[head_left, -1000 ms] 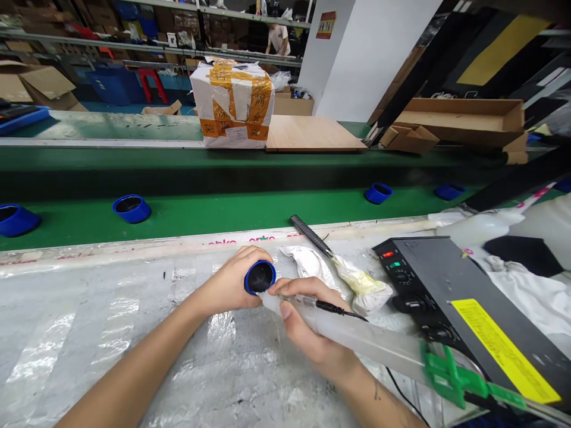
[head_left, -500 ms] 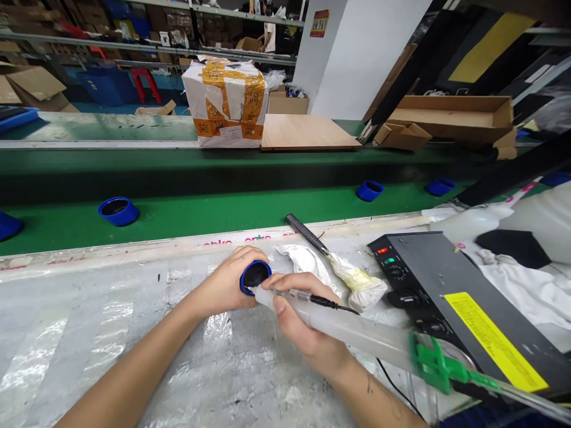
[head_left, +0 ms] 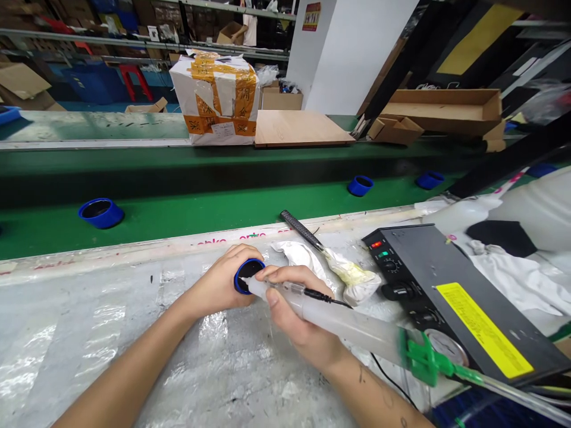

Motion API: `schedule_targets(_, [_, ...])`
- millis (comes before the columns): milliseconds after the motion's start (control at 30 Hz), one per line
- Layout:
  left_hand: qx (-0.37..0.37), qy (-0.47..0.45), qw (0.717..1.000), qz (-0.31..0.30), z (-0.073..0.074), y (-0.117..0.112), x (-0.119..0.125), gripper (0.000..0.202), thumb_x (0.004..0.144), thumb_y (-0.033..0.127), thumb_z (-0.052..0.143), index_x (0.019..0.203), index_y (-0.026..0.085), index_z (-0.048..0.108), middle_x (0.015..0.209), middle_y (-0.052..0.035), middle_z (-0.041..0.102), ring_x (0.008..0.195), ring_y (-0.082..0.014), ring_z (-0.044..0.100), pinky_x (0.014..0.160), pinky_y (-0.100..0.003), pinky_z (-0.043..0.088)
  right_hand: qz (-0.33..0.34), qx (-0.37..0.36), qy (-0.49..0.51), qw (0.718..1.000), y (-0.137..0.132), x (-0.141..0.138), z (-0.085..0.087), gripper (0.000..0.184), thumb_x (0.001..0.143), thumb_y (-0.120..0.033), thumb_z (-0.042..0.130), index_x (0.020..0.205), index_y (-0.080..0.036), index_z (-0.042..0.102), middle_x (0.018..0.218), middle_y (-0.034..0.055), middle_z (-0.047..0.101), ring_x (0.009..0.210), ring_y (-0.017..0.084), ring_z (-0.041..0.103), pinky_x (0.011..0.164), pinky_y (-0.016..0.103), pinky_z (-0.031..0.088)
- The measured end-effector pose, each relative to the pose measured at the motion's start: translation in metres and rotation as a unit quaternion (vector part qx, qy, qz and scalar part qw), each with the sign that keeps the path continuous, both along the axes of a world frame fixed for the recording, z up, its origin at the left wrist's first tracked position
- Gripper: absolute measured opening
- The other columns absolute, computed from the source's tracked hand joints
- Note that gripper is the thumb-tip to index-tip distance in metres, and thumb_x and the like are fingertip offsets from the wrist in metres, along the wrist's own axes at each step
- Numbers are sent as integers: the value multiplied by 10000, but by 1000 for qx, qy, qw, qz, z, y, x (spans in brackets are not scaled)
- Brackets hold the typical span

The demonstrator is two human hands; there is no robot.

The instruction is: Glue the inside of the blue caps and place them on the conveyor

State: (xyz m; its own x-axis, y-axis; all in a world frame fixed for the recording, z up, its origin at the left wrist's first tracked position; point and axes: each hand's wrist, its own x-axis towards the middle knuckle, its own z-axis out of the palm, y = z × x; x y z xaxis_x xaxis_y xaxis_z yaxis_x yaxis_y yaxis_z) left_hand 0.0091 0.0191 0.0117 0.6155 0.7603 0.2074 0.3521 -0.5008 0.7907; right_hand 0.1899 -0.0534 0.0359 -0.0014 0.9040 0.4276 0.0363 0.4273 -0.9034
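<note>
My left hand [head_left: 220,284] is wrapped round a small blue cup [head_left: 248,276] with a black inside, tilted so its mouth faces me, just above the plastic-covered bench [head_left: 89,333]. My right hand [head_left: 297,315] grips a long translucent syringe-like dispenser [head_left: 343,326] with a green fitting [head_left: 422,359] at its rear. The dispenser's tip reaches into the mouth of the cup. A thin black cable runs along the barrel.
A black control box [head_left: 450,291] with a yellow label sits at the right. A brush [head_left: 303,230] lies on crumpled white rags [head_left: 343,273]. More blue cups [head_left: 100,212] [head_left: 360,185] [head_left: 429,179] stand on the green conveyor belt [head_left: 214,208]. A taped carton [head_left: 216,98] and a wooden board [head_left: 300,128] lie beyond.
The dispenser tip has gone from the cup's rim into its mouth. The cups on the belt have drifted left in the view.
</note>
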Motion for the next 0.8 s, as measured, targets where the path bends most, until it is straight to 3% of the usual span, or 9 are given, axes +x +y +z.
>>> schedule_targets(267, [0,-9,1000,3,0,-1,0,468,709,74,704,1132,236,584,1172,-47,635,1137,-248,614,982,-384,515,0,-1,22,1000,-1,3,-3,224,928,-139,705,1080,-304,705,1098,-5,796,1088,181,758,974,322,613])
schedule_targets(433, [3,-12,1000,6,1,-2,1,414,731,102,711,1107,232,596,1147,-41,641,1099,-234,627,949,-366,520,-8,-6,27,1000,1,4,-4,214,942,-152,704,1086,-310,704,1120,-8,789,1076,181,752,908,303,616])
schedule_targets(800, [17,-15,1000,11,-3,-1,2,424,747,106,715,1133,234,593,1155,-43,644,1101,-232,638,948,-367,527,-29,10,13,999,3,6,-1,196,954,-138,693,1080,-289,688,1148,-5,788,1078,180,759,1007,364,606])
